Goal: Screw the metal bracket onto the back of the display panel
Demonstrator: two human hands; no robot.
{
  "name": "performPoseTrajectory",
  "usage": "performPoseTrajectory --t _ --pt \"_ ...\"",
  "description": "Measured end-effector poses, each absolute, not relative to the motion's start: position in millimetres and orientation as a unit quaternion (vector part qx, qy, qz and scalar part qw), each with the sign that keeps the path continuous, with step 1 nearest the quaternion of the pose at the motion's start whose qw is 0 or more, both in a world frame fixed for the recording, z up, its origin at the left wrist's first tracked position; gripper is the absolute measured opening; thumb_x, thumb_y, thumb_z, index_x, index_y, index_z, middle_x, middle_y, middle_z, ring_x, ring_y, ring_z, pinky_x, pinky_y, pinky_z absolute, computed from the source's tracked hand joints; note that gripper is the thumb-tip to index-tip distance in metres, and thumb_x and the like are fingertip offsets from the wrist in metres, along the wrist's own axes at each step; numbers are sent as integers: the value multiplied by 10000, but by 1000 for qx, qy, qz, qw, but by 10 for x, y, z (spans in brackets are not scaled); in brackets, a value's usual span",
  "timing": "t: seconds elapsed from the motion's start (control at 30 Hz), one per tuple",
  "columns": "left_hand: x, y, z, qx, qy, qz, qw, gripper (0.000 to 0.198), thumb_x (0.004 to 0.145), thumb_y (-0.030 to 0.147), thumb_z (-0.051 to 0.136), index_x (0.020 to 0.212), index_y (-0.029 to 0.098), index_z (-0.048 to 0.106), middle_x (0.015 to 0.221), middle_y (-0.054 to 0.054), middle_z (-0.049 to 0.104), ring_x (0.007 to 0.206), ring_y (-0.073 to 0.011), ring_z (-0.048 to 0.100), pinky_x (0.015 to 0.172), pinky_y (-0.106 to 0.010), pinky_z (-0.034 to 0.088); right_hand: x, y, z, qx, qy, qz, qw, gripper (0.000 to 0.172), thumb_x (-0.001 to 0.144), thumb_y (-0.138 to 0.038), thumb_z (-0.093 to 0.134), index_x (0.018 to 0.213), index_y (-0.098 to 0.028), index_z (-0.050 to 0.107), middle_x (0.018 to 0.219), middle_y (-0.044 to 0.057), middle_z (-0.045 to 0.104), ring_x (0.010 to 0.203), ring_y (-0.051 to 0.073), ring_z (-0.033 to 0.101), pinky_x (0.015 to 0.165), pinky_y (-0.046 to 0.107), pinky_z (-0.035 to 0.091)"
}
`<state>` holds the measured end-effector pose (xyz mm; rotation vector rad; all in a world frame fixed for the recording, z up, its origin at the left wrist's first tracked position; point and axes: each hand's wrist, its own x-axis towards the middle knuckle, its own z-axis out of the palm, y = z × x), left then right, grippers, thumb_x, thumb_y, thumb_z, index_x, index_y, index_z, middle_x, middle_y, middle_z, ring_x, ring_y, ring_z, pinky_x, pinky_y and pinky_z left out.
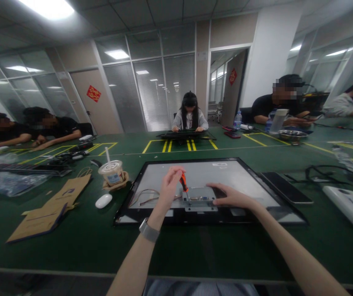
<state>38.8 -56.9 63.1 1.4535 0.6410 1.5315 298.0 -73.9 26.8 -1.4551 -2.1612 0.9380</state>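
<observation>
A large flat panel with a black frame and pale grey back point(201, 168) lies on the green table. Near its front edge sits a metal bracket box point(199, 196) with connector ports facing me. My left hand point(170, 185) is closed on the handle of an orange and black screwdriver point(183, 181), which points down at the box's left part. My right hand point(230, 196) rests at the box's right side, thumb and fingers apart around its corner. Thin cables point(145, 197) run over the panel to the left of the box.
Left of the panel are a drink cup point(111, 172), a white mouse point(103, 201) and a brown paper bag point(49, 209). At right lie a black phone-like slab point(284, 187), cables and a white device point(350, 207). Several people sit around the table.
</observation>
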Motion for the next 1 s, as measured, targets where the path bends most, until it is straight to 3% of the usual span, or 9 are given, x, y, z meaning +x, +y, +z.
performPoseTrajectory --t 0.13,0.3,0.53,0.67,0.77,1.0 --pt "365 -555 624 611 283 616 409 187 797 371 656 826 190 691 828 -32 586 768 -145 535 711 -240 452 2990 -723 246 -523 -763 334 181 833 708 -634 631 1414 -252 407 1468 83 406 1325 325 373 1102 467 288" --pt "367 -541 595 582 240 606 486 270 876 399 550 980 179 666 858 -59 650 835 -167 594 791 -287 461 2993 -705 218 -510 -772 328 191 836 712 -622 639 1408 -219 413 1427 99 453 1301 311 405 1098 431 300" --pt "358 -554 592 616 279 604 421 200 823 367 631 879 184 690 873 -32 595 733 -123 530 674 -230 450 2989 -712 227 -518 -764 337 186 844 712 -631 640 1415 -228 403 1445 98 432 1306 304 403 1096 426 308" --pt "351 -546 604 601 266 601 456 257 869 370 560 992 177 678 825 -42 610 790 -149 557 742 -253 453 3000 -702 206 -523 -763 334 180 858 705 -648 636 1420 -238 399 1460 82 418 1350 319 338 1114 437 277" --pt "358 -551 616 569 244 603 503 271 873 386 544 975 168 670 873 -62 636 823 -165 579 787 -278 459 3010 -693 186 -521 -764 335 182 863 705 -646 639 1423 -235 394 1462 78 417 1364 318 313 1121 436 265" --pt "357 -581 633 612 272 596 442 243 836 385 612 913 181 718 875 -45 587 772 -140 529 713 -233 440 3010 -700 200 -525 -759 340 179 854 703 -638 646 1426 -264 386 1466 67 411 1355 321 329 1114 452 276"
